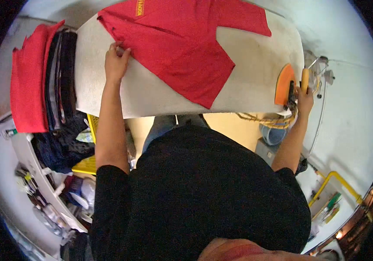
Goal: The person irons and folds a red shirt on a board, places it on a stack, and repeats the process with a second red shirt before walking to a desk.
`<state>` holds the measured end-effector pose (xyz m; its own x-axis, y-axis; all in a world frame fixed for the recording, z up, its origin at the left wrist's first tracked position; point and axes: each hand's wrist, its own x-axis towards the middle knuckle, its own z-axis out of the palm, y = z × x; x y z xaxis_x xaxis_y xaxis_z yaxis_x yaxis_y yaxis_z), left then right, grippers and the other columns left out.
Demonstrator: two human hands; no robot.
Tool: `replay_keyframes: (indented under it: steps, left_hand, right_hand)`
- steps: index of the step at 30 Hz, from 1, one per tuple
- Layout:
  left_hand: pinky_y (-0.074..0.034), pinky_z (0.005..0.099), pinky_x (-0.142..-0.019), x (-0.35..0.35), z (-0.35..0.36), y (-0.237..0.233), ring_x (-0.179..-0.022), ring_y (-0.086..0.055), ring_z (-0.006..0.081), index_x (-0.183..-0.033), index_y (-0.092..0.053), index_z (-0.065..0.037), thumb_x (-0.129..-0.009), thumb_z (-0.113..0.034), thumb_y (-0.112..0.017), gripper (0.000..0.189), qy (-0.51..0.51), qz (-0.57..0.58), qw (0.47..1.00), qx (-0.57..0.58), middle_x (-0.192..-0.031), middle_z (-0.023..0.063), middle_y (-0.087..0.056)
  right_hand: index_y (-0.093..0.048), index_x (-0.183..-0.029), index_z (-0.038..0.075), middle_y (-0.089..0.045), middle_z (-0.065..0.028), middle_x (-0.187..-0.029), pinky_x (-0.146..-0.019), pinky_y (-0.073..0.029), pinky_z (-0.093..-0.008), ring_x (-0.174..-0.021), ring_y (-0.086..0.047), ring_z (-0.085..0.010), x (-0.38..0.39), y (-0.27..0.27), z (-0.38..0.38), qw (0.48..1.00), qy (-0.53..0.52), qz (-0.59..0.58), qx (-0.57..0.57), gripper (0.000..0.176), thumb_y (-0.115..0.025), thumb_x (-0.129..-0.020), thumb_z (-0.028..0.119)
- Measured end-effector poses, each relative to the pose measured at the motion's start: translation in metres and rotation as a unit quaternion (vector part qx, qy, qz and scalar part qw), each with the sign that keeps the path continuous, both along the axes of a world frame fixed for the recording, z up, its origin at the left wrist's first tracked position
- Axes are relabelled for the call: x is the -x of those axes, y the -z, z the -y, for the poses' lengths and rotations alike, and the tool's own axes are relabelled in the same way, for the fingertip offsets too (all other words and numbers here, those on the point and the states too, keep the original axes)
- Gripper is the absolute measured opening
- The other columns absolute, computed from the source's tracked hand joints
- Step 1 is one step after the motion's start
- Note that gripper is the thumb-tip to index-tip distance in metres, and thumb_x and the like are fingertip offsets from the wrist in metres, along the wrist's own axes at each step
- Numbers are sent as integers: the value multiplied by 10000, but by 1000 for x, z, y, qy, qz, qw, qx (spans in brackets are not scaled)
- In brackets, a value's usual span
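Across the far half of the pale padded board [256, 74], a red garment [173, 52] is spread, its yellow-lettered patch [140, 8] set toward the board's far edge and one corner pointed at its near edge. Toward the board's left end, the garment's side edge is met by the left hand [117, 61], whose thumb and fingers are curled with only a narrow gap between them; whether cloth is pinched there cannot be told. At the board's right end, an orange iron [285, 85] is stood upright, its flat face turned toward the garment but kept apart from it. Its yellow handle [305, 78] is held near the lower end by the right hand [305, 101], with the fingers closed around it. Below the board's near edge, a striped cord [260, 118] is seen looped. Just beside the board's left end, red folded cloth [30, 82] and dark folded cloth [67, 74] are stacked.
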<state>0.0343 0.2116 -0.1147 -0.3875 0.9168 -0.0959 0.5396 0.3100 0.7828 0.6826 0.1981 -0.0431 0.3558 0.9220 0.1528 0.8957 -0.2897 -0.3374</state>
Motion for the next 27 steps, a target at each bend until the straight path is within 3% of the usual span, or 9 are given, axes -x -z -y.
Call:
replay_keyframes:
  steps: [1, 4, 5, 8, 10, 14, 16, 22, 27]
  left_hand:
    - [-490, 331, -631, 6, -3, 4, -697, -631, 224, -1181, -513, -16, -824, -212, -674, 438, 53, -86, 995, -6, -844, 146, -639]
    - [-497, 384, -735, 8, -9, 2, -791, -638, 301, -1161, -531, -21, -814, -258, -672, 444, 46, -101, 994, -21, -927, 163, -662]
    - [-497, 384, -735, 7, -14, -3, -791, -638, 301, -1161, -531, -21, -814, -258, -672, 444, 35, -97, 994, -26, -927, 163, -662]
    - [-498, 407, -775, 13, -19, 3, -876, -636, 323, -1135, -555, -40, -819, -280, -666, 412, 4, -118, 993, -15, -981, 159, -667]
    - [-497, 429, -788, 21, -31, 22, -908, -630, 353, -1094, -564, -54, -812, -271, -662, 368, 57, -154, 983, -77, -994, 161, -664]
    - [-493, 433, -781, 24, -33, 7, -907, -628, 353, -1025, -576, -56, -808, -241, -648, 294, 115, -200, 973, -2, -955, 171, -661]
    - [-491, 421, -771, 33, -32, 3, -892, -630, 348, -949, -587, -52, -807, -206, -633, 215, 121, -160, 980, 0, -916, 178, -659]
    - [-482, 356, -750, 57, -22, -4, -817, -640, 272, -924, -563, -48, -830, -163, -639, 166, 75, -67, 995, -5, -863, 136, -655]
    - [-485, 391, -767, 50, -28, 0, -855, -640, 328, -919, -593, -43, -810, -143, -636, 154, 84, -61, 994, -33, -895, 161, -664]
  right_hand:
    - [-573, -969, -1, -611, -105, -784, -629, -491, -342, -686, -613, -231, -4, -2, -5, 989, 20, -126, 79, 386, -674, -855, 353]
    - [-536, -910, 15, -567, -54, -679, -479, -444, -315, -520, -550, -157, 3, -14, -13, 950, 74, -255, 163, 392, -614, -907, 399]
    - [-521, -913, 17, -547, -50, -631, -421, -407, -320, -454, -507, -155, 9, -13, -10, 977, 17, -157, 146, 448, -572, -920, 463]
    - [-576, -1015, -6, -589, -69, -642, -478, -454, -338, -504, -567, -181, 92, -48, 8, 965, -4, -165, 203, 512, -555, -914, 495]
    - [-599, -1105, -5, -651, -120, -698, -576, -498, -373, -588, -623, -228, 125, -29, 26, 973, -81, -165, 142, 568, -583, -885, 518]
    - [-606, -1147, 84, -674, -205, -868, -700, -513, -446, -802, -672, -342, 256, -51, 51, 891, -164, -114, 409, 565, -582, -847, 561]
    - [-594, -1148, 118, -669, -205, -914, -717, -512, -480, -841, -654, -386, 294, -26, 70, 891, -344, -18, 295, 535, -585, -833, 551]
    - [-615, -1120, 73, -667, -192, -892, -723, -506, -467, -844, -643, -393, 374, -30, 13, 886, -377, 6, 270, 535, -587, -848, 532]
    - [-619, -1111, 51, -666, -220, -866, -728, -509, -451, -823, -653, -385, 351, -15, -46, 924, -324, -22, 201, 556, -596, -842, 537]
